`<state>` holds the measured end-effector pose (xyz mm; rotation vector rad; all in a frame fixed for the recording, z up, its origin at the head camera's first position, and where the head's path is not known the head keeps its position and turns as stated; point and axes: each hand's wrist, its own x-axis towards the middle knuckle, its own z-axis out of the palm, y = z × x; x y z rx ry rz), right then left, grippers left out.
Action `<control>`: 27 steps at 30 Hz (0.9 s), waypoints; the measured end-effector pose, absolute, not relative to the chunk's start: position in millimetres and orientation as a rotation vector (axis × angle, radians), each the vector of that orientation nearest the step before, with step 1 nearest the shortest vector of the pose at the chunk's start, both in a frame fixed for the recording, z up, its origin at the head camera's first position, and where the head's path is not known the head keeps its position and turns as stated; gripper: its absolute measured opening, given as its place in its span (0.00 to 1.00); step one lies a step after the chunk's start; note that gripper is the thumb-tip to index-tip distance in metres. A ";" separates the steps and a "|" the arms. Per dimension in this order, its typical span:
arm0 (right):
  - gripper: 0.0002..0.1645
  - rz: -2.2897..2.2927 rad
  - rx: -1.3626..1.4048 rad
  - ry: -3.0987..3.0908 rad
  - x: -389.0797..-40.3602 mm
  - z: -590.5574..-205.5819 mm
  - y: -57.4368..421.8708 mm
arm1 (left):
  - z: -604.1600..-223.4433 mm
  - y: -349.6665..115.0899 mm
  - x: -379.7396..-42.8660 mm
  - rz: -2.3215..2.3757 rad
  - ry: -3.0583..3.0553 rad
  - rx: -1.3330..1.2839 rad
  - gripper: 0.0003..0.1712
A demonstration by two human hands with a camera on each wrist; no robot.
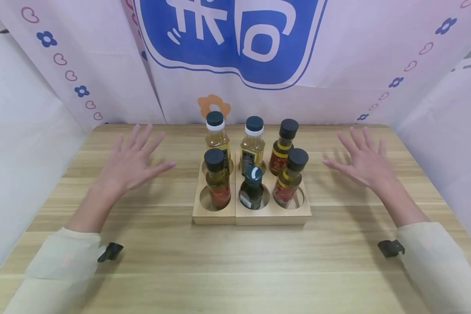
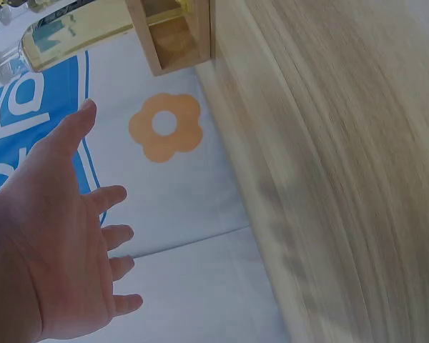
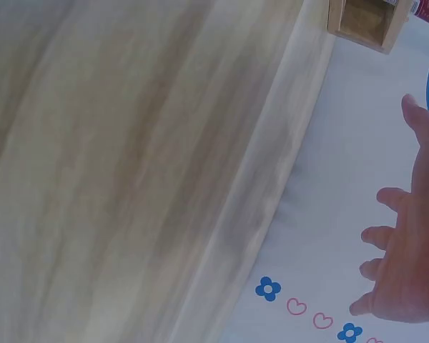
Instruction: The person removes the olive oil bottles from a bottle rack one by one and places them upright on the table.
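Note:
My left hand is held over the table left of a wooden bottle rack, fingers spread and holding nothing. On the other side my right hand is spread in the same way, also with nothing in it. Between them stands the light wooden rack with round holes. Its back row has two clear bottles of pale yellow liquid and a dark-capped bottle with a red label. In front are two more red-labelled bottles, with a small dark green bottle between them.
The wood-grain table runs back to a white printed cloth with a blue sign, hearts and flowers. Both sleeves are pale, with a black clip-like piece beside the left cuff and another beside the right.

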<state>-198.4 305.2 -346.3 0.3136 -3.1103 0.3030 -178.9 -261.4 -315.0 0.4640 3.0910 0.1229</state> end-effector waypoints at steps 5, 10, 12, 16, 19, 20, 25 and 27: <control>0.58 0.306 0.343 -3.107 -196.2 -343.5 300.9 | -316.0 -254.9 -178.1 0.177 3.064 0.509 0.53; 0.57 0.311 0.386 -3.096 -194.3 -340.4 296.4 | -316.4 -247.9 -177.9 0.245 3.057 0.588 0.52; 0.57 0.311 0.404 -3.089 -193.8 -339.9 295.0 | -315.9 -244.8 -177.3 0.275 3.056 0.619 0.52; 0.56 0.334 0.434 -3.082 -193.4 -339.1 292.0 | -313.7 -239.5 -174.9 0.304 3.056 0.663 0.52; 0.55 0.383 0.436 -3.094 -192.7 -337.8 289.2 | -311.9 -236.3 -172.9 0.335 3.048 0.682 0.52; 0.54 0.409 0.427 -3.104 -192.3 -337.1 288.1 | -311.4 -235.2 -172.4 0.350 3.044 0.688 0.51; 0.52 0.518 0.404 -3.132 -189.8 -334.1 282.6 | -310.2 -230.8 -169.8 0.413 3.034 0.711 0.50; 0.50 0.564 0.412 -3.125 -189.0 -333.6 281.1 | -311.0 -229.5 -169.4 0.433 3.029 0.718 0.50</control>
